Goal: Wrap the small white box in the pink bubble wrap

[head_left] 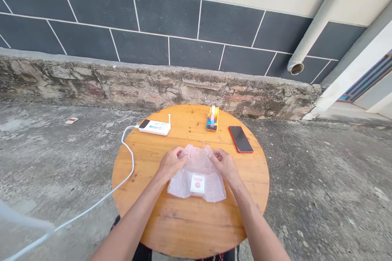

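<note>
A sheet of pinkish, translucent bubble wrap [199, 161] lies on the round wooden table [190, 228] in front of me. On its near part rests a small white box [197, 183] with red print on top. My left hand [174, 162] pinches the wrap's far left corner between thumb and fingers. At the far right corner, my right hand [224, 164] grips the sheet in the same manner. Both far corners are lifted a little off the table. The near edge spreads flat on either side of the box.
Behind the wrap stands a yellow and blue tape dispenser [212, 119]. A phone with a red edge [241, 139] lies at the right. At the left is a white power bank [154, 127] with a white cable [132, 159] running off the table. A stone ledge [137, 85] borders the wall.
</note>
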Available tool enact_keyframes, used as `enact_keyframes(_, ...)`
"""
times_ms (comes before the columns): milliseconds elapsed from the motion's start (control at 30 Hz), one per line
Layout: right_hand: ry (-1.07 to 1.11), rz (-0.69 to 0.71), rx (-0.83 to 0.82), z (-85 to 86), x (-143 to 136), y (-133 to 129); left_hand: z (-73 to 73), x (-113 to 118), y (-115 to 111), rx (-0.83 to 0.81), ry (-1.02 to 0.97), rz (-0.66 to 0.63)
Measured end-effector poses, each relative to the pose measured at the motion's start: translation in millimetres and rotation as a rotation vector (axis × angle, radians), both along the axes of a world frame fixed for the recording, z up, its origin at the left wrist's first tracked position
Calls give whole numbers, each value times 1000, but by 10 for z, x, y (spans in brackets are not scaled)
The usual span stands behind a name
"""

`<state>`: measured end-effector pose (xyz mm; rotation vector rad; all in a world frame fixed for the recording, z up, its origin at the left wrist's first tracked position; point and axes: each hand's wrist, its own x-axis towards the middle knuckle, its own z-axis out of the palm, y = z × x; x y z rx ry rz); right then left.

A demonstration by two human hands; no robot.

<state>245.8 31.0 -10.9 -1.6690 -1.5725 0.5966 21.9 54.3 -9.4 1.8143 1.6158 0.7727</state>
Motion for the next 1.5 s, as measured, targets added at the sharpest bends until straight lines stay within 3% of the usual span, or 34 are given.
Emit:
enact_keyframes(133,-42,-45,32,70,-95,164,-6,103,112,46,7,19)
enact_keyframes(267,-22,-87,69,45,-13,274,-68,65,225,55,50,91)
enact_keyframes(467,8,-125,98,-48,189,295,-137,16,377,12,74,106)
enact_keyframes(633,-21,-107,93,4,227,245,-91,2,422,-18,30,73)
enact_keyframes(733,-38,-27,83,98,221,68,-75,-114,258,-39,-5,69)
enact_keyframes(967,-162,435,53,281,63,-321,-125,-227,-336,30,-87,56)
enact_keyframes(1200,-299,460,68,453,-48,-471,-5,-151,-494,237,-71,-105)
enact_keyframes(1367,-329,641,81,561,-57,-907,46,-381,-800,292,-76,-308)
enact_keyframes(1500,-363,710,15,454,-52,-1220,-16,-611,-1093,246,23,-368)
